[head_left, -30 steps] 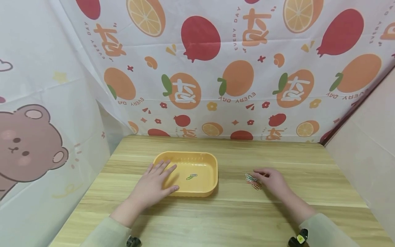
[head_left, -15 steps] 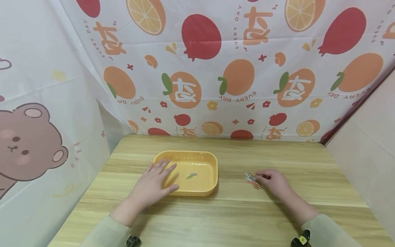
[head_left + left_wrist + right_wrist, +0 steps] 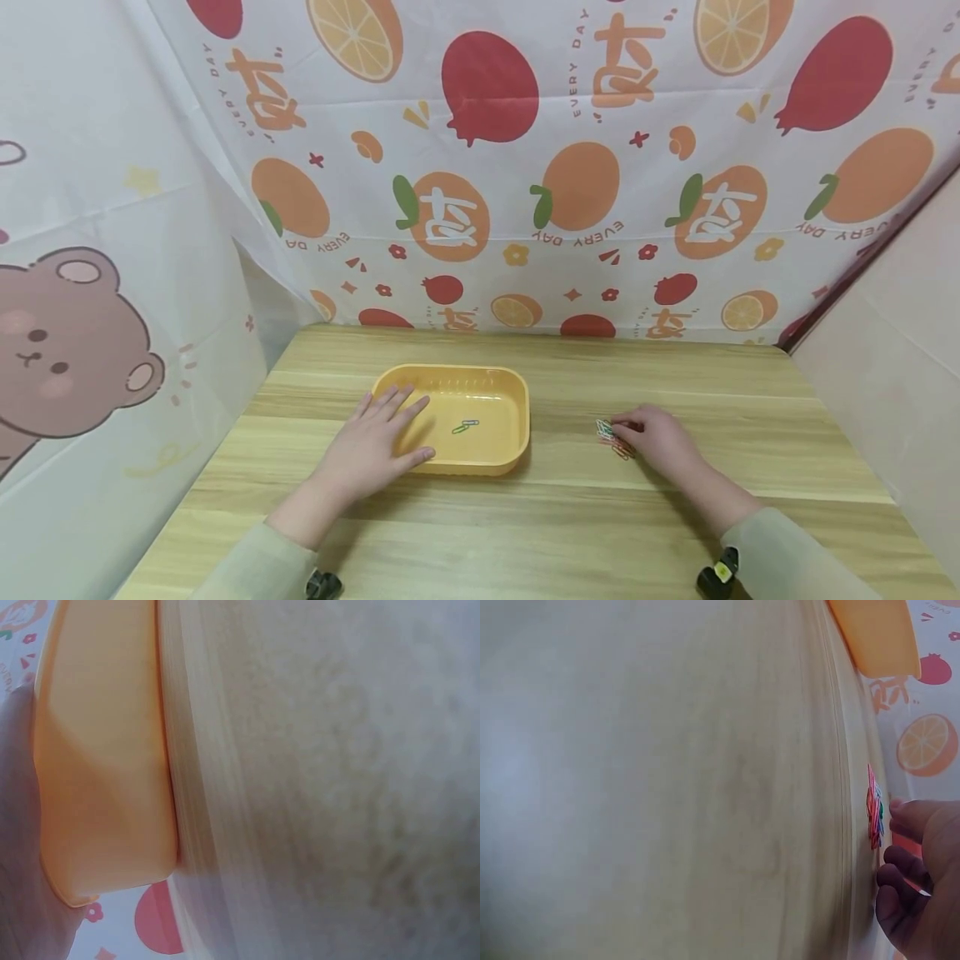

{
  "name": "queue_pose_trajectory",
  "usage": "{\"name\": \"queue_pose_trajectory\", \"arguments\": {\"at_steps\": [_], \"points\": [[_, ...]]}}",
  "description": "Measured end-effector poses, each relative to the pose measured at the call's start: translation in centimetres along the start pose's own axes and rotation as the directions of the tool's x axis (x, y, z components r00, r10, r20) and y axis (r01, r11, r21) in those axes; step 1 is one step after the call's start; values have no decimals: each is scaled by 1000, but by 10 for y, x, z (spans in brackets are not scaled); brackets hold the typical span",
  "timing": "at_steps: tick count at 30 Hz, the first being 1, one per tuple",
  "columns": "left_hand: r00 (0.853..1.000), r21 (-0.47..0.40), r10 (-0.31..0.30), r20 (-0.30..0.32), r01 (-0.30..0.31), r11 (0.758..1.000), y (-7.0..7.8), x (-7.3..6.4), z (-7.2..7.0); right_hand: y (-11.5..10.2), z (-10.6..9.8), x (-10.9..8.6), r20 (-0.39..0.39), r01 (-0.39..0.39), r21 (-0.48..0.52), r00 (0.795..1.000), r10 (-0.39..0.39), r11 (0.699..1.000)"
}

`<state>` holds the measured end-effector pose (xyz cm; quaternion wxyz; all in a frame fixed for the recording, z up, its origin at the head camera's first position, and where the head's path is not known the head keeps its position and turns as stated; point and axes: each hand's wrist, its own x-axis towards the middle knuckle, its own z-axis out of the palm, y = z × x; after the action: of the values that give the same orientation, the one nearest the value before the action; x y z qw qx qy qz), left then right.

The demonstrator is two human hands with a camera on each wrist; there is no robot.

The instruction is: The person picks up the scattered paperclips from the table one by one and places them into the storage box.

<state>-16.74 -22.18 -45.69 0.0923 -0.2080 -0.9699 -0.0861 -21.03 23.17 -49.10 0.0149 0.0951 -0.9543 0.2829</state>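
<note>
On the head camera I see the left hand (image 3: 369, 454), fingers spread, on the yellow tray (image 3: 495, 429), where two paper clips (image 3: 461, 429) lie. The right hand (image 3: 658, 437), fingers bent, is at the paper-clip pile (image 3: 604, 430) right of the tray. My left-wrist view shows the tray's outer wall (image 3: 109, 765). On the right wrist I can't tell whether the fingertips pinch a clip.

The left hand (image 3: 363, 454) lies spread across the left rim of a yellow plastic tray (image 3: 495, 444) holding a green paper clip (image 3: 460, 430) and a pale purple one. Right of it on the wood-grain desk (image 3: 480, 529), the right hand (image 3: 658, 442) bends its fingers at a pile of colourful paper clips (image 3: 604, 431). A fruit-print cloth (image 3: 573, 100) hangs behind.
</note>
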Motion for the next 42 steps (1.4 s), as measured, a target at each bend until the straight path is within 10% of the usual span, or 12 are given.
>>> {"name": "queue_pose_trajectory", "arguments": {"at_steps": [42], "points": [[1000, 0, -10, 4, 10, 1000, 2, 0, -3, -15, 14, 12, -18, -16, -13, 1000, 16, 1000]]}}
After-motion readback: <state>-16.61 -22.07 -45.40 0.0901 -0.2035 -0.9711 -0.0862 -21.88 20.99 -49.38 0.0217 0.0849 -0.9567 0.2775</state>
